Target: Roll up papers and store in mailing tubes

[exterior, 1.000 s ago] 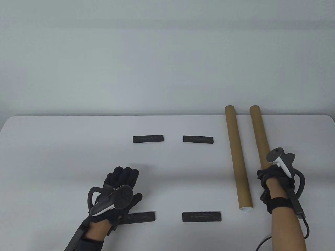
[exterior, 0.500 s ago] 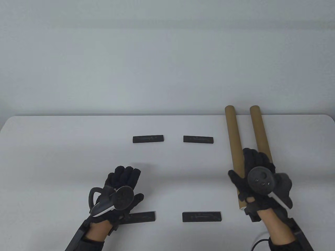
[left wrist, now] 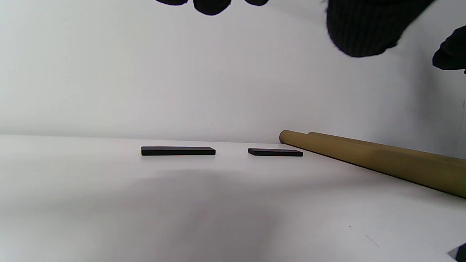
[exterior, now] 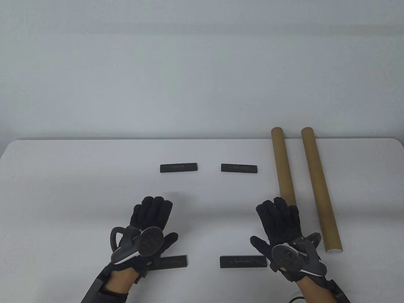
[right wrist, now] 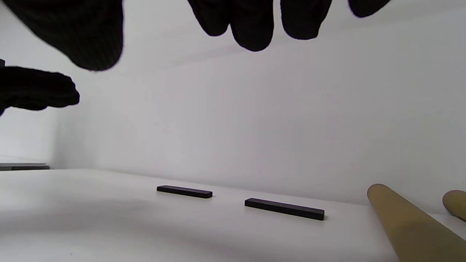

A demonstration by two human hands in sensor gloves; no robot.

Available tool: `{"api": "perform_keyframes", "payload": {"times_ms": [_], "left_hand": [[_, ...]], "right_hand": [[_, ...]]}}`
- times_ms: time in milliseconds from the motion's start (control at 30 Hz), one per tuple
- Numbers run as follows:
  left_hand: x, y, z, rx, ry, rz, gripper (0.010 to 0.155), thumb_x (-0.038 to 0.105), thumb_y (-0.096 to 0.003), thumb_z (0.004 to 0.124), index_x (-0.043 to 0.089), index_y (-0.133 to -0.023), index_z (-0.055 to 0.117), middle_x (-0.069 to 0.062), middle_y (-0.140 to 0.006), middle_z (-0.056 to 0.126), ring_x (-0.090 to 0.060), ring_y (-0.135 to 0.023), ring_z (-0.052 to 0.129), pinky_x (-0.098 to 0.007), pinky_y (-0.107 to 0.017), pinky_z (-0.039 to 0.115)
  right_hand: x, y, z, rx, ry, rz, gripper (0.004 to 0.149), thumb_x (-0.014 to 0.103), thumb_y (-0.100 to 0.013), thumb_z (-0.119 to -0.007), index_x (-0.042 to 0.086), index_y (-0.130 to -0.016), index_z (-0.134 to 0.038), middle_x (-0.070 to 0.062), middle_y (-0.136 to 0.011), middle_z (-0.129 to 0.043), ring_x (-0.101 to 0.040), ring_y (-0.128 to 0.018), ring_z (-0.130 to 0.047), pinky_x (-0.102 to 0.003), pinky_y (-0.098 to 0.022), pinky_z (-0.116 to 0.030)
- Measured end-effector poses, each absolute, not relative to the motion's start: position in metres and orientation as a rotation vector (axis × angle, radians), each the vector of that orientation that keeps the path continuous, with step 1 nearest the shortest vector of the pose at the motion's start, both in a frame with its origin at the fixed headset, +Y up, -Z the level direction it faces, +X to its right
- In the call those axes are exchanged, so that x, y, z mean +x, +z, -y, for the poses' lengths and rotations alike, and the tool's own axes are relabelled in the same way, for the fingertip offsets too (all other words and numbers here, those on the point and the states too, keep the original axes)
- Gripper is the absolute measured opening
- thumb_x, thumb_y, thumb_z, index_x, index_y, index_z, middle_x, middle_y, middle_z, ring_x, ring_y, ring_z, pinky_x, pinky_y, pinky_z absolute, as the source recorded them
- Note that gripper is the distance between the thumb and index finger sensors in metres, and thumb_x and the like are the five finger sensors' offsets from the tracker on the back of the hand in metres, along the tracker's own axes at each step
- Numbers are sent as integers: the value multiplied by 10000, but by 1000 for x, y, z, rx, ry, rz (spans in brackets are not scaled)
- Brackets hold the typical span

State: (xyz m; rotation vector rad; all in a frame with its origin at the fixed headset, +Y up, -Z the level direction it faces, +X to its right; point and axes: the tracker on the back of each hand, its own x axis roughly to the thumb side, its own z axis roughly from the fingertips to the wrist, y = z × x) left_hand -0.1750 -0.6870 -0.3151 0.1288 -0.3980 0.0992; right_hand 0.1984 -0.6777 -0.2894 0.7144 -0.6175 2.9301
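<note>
Two brown cardboard mailing tubes lie side by side at the right, running from the far edge toward me. The left tube (exterior: 284, 167) has its near end hidden behind my right hand. The right tube (exterior: 318, 186) shows a white cap at its near end. My left hand (exterior: 164, 221) is open and flat, holding nothing, low over the table at the near left. My right hand (exterior: 268, 224) is open and empty, just left of the left tube. In the wrist views the fingers (left wrist: 211, 5) (right wrist: 251, 25) hang free above the table. I cannot make out any sheet of paper.
Four flat black bars lie on the white table (exterior: 63, 189): two far ones (exterior: 178, 167) (exterior: 239, 168) and two near ones (exterior: 172, 262) (exterior: 243, 261). My left wrist partly covers the near left bar. A wall stands behind the table's far edge.
My right hand let go of the right tube, passed left over the left tube and now lies open beside it. The tubes stayed put. My left hand edged slightly forward.
</note>
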Motion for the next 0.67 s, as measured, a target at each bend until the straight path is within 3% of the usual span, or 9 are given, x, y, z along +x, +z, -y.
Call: {"api": "perform_keyframes", "payload": {"times_ms": [667], "left_hand": [[-169, -315, 690, 95, 93, 389, 962, 716, -369, 677, 293, -1116, 243, -107, -1189, 263, -456, -1113, 302, -597, -769, 357]], "right_hand": [[205, -293, 682, 685, 2942, 541, 920, 600, -481, -766, 54, -1145, -440, -256, -1174, -464, -631, -1064, -448, -799, -644, -415]]}}
